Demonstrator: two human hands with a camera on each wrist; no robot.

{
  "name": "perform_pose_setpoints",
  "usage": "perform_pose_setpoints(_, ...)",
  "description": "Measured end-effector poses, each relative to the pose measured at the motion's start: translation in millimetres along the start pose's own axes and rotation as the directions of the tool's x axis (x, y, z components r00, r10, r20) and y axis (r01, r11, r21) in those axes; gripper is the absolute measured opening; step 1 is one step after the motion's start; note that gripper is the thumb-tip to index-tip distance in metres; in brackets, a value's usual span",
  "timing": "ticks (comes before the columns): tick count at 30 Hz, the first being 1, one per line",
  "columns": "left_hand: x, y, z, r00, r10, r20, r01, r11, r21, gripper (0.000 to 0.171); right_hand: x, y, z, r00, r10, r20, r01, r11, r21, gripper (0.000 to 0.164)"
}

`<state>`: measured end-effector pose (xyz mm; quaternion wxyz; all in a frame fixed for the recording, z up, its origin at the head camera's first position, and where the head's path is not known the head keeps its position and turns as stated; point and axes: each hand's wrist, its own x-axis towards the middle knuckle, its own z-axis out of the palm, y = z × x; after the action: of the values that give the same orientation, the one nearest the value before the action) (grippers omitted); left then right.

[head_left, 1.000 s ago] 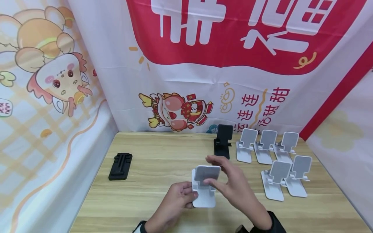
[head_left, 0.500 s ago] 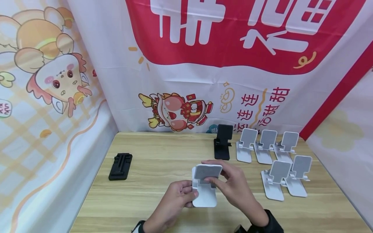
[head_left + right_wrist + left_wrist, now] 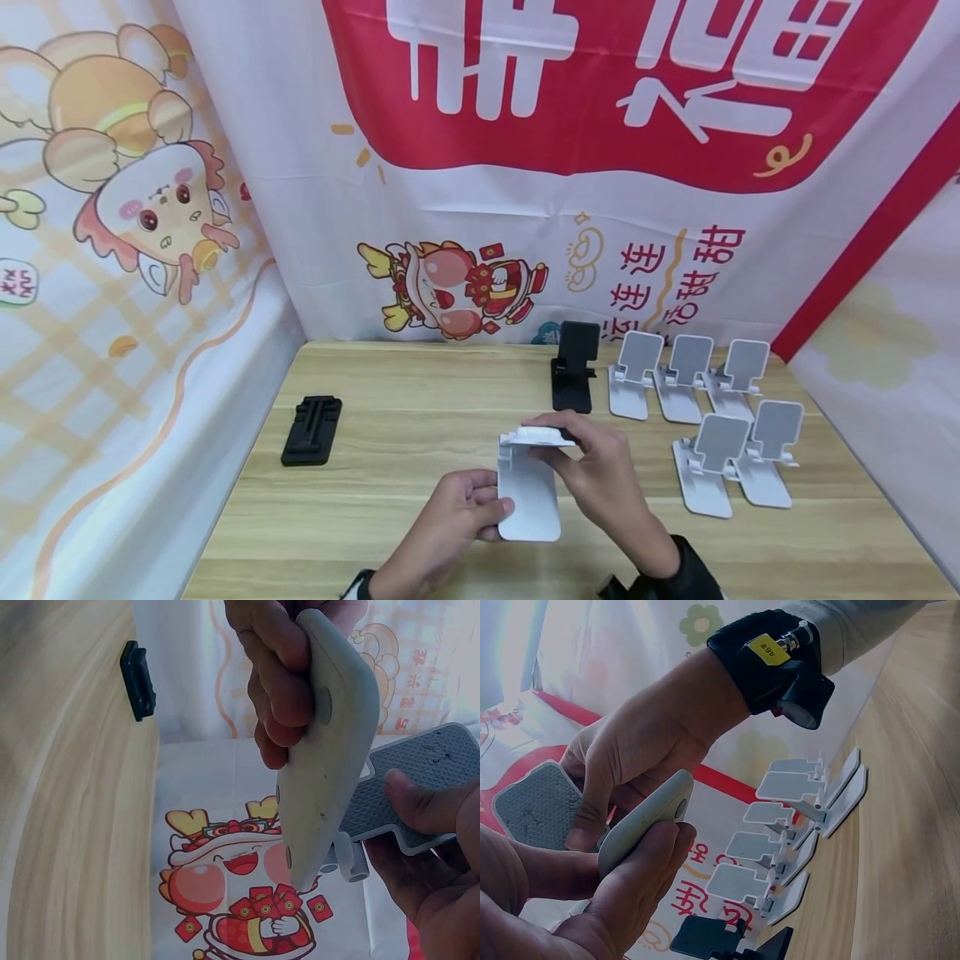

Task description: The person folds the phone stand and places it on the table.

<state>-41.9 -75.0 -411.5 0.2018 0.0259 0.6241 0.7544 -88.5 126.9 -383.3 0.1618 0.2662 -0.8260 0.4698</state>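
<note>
- Head view: the white folding stand [image 3: 529,500] is held between both hands, in front of the person and raised off the table [image 3: 390,400]; the right wrist view shows it apart from the wood.
- The key relation seems to be the angle between its two parts: the base [image 3: 534,508] has its long axis running away from the person, and the panel [image 3: 534,438] juts across the far end, almost edge-on to the head camera.
- Neither hand is nearer, since both touch it. The left hand [image 3: 465,507] pinches the base's left edge in its nearer half, thumb on the face that shows, fingers behind.
- At the far end, the right hand [image 3: 600,471] pinches the panel; the right wrist view shows its thumb on the grey textured pad [image 3: 427,776], other fingers behind.
- Near the panel, the hinge [image 3: 347,859] appears in the right wrist view, so the far end looks like the place where the angle is governed.
- Beyond the right hand, a black upright stand [image 3: 575,367] and five white upright stands [image 3: 718,467] rest on the table.
- Off to the left, well apart from the left hand, lies a black folded stand [image 3: 312,431].
- Containers: none is visible.
</note>
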Motion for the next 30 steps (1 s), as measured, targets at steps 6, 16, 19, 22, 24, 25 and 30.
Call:
perform_pose_setpoints(6, 2.5, -2.2, -0.8, 1.000, -0.001, -0.028, 0.002, 1.000, 0.021, 0.044, 1.3, 1.3, -1.0, 1.000, -0.017, 0.004, 0.017, 0.999, -0.039, 0.051)
perform_pose_setpoints(16, 8.3, -4.5, -9.0, 0.995, -0.020, -0.094, 0.027, 0.997, 0.071, 0.042, 10.9, -21.4, -13.8, 0.953, -0.302, 0.012, 0.295, 0.922, -0.249, 0.037)
perform_pose_setpoints(19, 9.0, -3.6, -9.3, 0.994, -0.022, -0.108, 0.030, 0.997, 0.069, 0.042, 11.9, -25.3, -14.0, 0.942, -0.334, 0.034, 0.330, 0.903, -0.275, 0.032)
perform_pose_setpoints(22, 9.0, -3.7, -10.0, 0.993, -0.012, -0.114, 0.020, 0.997, 0.069, 0.042, 10.6, -27.4, -13.9, 0.938, -0.343, 0.045, 0.341, 0.896, -0.285, 0.031)
perform_pose_setpoints(24, 8.4, -3.2, -10.9, 0.993, -0.007, -0.116, 0.015, 0.998, 0.068, 0.042, 8.9, -28.3, -13.3, 0.934, -0.353, 0.053, 0.353, 0.890, -0.289, 0.032)
perform_pose_setpoints(25, 8.2, -2.7, -11.4, 0.993, -0.006, -0.115, 0.013, 0.998, 0.064, 0.042, 7.9, -28.5, -12.6, 0.929, -0.365, 0.058, 0.366, 0.884, -0.290, 0.033)
perform_pose_setpoints(30, 7.2, 5.8, -15.4, 0.993, 0.002, -0.119, 0.001, 1.000, 0.027, 0.042, -0.6, -28.6, -2.5, 0.909, -0.400, 0.116, 0.416, 0.862, -0.290, 0.036)
